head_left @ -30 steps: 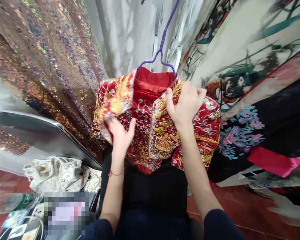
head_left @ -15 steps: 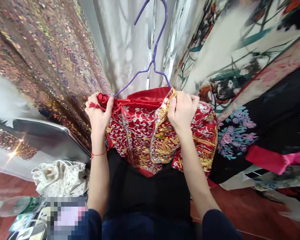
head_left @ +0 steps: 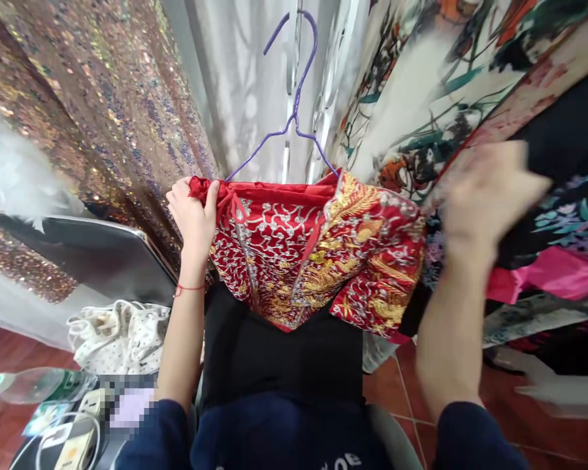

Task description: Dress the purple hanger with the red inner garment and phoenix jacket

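Observation:
A red jacket (head_left: pixel 287 254) with gold and silver embroidery hangs from a purple wire hanger (head_left: pixel 296 104) in front of me. My left hand (head_left: pixel 193 212) grips its bunched red edge by the hanger's left end, thumb on top. The jacket's right shoulder and short sleeve (head_left: pixel 382 287) spread out to the right, untouched by a hand. Off to the right, apart from the jacket, my right hand (head_left: pixel 490 189) is smeared by motion beside the hanging black garment; its fingers do not show clearly.
Sequinned fabric (head_left: pixel 98 85) hangs at left above a dark chair back (head_left: pixel 93 254). White dotted cloth (head_left: pixel 122 336), a plastic bottle (head_left: pixel 34 385) and a power strip with cables (head_left: pixel 76 450) lie lower left. Floral garments (head_left: pixel 451 78) and black ones with pink fabric (head_left: pixel 563 271) hang at right.
My right hand has let go of the jacket's shoulder and swung out to the right. The jacket's right front now lies wider over the hanger. My left hand keeps its hold.

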Demonstrator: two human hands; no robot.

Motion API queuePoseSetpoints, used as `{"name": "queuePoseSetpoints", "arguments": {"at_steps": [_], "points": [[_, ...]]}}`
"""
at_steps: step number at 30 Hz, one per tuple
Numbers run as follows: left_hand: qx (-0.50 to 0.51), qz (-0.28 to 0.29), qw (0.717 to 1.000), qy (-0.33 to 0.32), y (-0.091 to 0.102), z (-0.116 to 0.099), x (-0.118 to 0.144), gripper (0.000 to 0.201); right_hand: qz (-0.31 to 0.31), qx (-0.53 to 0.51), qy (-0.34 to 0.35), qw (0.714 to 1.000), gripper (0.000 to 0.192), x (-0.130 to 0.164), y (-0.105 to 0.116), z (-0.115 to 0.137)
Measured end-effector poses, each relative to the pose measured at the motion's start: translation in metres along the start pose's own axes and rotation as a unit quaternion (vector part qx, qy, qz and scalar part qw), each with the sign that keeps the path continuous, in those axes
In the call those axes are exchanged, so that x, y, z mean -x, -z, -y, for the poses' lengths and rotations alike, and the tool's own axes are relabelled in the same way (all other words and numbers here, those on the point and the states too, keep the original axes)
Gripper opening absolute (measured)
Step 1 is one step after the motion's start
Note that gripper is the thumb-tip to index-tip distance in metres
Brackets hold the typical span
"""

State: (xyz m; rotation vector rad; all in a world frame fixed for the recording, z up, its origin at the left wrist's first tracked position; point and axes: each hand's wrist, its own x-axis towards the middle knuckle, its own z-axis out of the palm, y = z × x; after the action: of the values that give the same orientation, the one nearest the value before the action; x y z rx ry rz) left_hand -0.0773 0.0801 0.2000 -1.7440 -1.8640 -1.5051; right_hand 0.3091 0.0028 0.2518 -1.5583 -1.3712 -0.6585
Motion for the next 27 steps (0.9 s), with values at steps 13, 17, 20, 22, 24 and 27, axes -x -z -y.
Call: {"name": "queuePoseSetpoints", "arguments": {"at_steps": [13,17,20,22,24,27], "points": [[0.035,0.017,0.999,-0.019,0.033,-0.022,0.053,0.06,0.242,-0.004,0.159,0.957,0.04,0.008,-0.045,0.022],[0.077,0.067,0.98,-0.168,0.031,-0.055,0.08,0.046,0.245,0.004,0.175,0.954,0.042,0.022,-0.037,0.024],[0.123,0.194,0.929,-0.289,0.019,-0.085,0.097,0.047,0.189,0.025,0.186,0.964,0.045,0.037,-0.011,0.03],[0.142,0.273,0.896,-0.321,0.014,-0.094,0.106,0.055,0.156,0.042,0.181,0.97,0.047,0.047,0.007,0.036],[0.156,0.316,0.88,-0.319,0.015,-0.091,0.113,0.062,0.135,0.045,0.164,0.976,0.047,0.054,0.022,0.041],[0.181,0.343,0.874,-0.293,0.026,-0.076,0.119,0.064,0.119,0.042,0.106,0.986,0.044,0.063,0.042,0.041]]}}
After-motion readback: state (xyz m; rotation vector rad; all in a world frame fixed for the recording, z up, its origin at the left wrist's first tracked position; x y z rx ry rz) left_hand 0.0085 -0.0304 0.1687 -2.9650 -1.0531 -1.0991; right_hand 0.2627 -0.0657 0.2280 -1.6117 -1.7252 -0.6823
